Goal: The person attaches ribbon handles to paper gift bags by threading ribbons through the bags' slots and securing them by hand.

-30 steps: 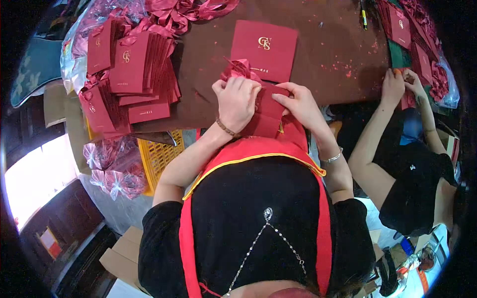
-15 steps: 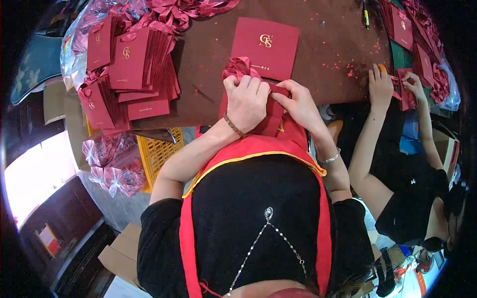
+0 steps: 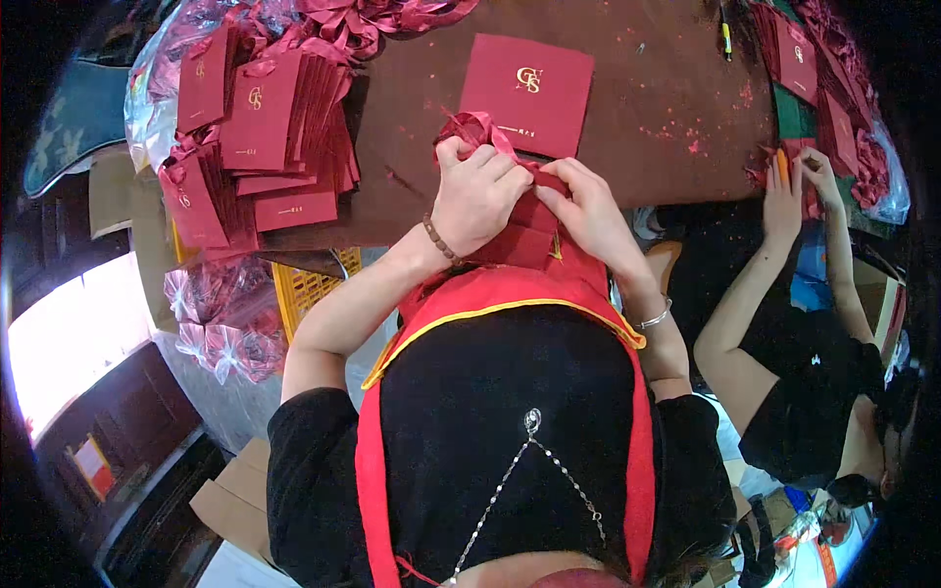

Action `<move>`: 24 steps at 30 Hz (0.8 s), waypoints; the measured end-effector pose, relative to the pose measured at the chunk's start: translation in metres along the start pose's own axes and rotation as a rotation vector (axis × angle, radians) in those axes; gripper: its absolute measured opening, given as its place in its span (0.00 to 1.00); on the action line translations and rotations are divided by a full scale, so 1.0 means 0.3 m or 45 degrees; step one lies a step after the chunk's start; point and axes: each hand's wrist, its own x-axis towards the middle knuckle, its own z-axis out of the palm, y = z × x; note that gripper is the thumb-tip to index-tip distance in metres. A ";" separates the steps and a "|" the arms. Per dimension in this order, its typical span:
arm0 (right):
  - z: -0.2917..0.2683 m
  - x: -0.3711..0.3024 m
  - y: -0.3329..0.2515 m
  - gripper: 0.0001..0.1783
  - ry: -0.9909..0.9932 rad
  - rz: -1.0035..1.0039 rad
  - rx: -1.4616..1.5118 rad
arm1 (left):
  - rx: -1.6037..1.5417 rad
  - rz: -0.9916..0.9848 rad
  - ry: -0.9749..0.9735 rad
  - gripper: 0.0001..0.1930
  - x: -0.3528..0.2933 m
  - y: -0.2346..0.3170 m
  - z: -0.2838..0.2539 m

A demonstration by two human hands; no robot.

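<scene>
A dark red paper gift bag [image 3: 520, 245] lies at the table's near edge against my red apron, partly hidden by my hands. My left hand [image 3: 480, 196] is closed on its top part, fingers bent and knuckles up. Shiny pink-red ribbon [image 3: 470, 127] bunches just beyond those fingers. At the bag's upper right, my right hand [image 3: 588, 211] pinches with thumb and fingers close to my left fingertips. What lies exactly between the fingertips is hidden. A flat red bag [image 3: 529, 93] with a gold emblem rests just beyond my hands.
Stacks of red ribboned bags [image 3: 260, 113] stand at the left on the brown table [image 3: 412, 88]. Below them are a yellow crate [image 3: 299, 299] and plastic-wrapped bundles [image 3: 230, 328]. At right, a co-worker's hands [image 3: 782, 201] handle red material beside more bags [image 3: 796, 59]. A yellow pen [image 3: 725, 39] lies far right.
My left hand and wrist have shifted slightly left, while my right hand keeps its pinch in nearly the same place. The co-worker's nearer hand has moved right, toward their other hand.
</scene>
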 end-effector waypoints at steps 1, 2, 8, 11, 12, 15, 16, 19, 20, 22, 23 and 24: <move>-0.001 -0.001 0.000 0.13 -0.003 -0.003 0.000 | -0.013 -0.010 0.016 0.03 -0.003 -0.002 0.003; -0.002 -0.002 0.001 0.12 -0.002 -0.054 -0.038 | -0.011 -0.012 0.018 0.03 -0.001 -0.003 0.003; -0.011 -0.013 -0.009 0.12 -0.021 -0.135 -0.089 | -0.274 -0.230 -0.116 0.08 0.030 -0.007 -0.038; -0.010 -0.020 -0.015 0.12 -0.032 -0.141 -0.076 | -0.165 -0.163 -0.172 0.10 0.045 -0.020 -0.070; -0.005 -0.023 -0.015 0.12 -0.006 -0.172 -0.103 | -0.133 -0.141 -0.175 0.10 0.050 -0.020 -0.078; 0.014 -0.028 -0.027 0.13 0.052 -0.191 -0.130 | -0.181 -0.157 -0.199 0.10 0.052 -0.024 -0.078; 0.020 -0.030 -0.032 0.13 0.055 -0.158 -0.124 | -0.215 -0.181 -0.264 0.10 0.049 -0.025 -0.077; 0.028 -0.027 -0.036 0.14 0.067 -0.127 -0.150 | -0.257 -0.153 -0.269 0.11 0.039 -0.042 -0.073; 0.031 -0.028 -0.041 0.14 0.089 -0.101 -0.133 | -0.314 -0.138 -0.299 0.11 0.035 -0.053 -0.082; 0.031 -0.022 -0.051 0.14 0.142 -0.088 -0.082 | -0.155 -0.073 -0.279 0.13 0.030 -0.087 -0.111; 0.029 -0.021 -0.049 0.14 0.142 -0.053 -0.097 | -0.043 -0.021 -0.286 0.13 0.028 -0.103 -0.125; 0.027 -0.018 -0.045 0.14 0.144 -0.018 -0.108 | 0.047 0.043 -0.246 0.10 0.016 -0.120 -0.126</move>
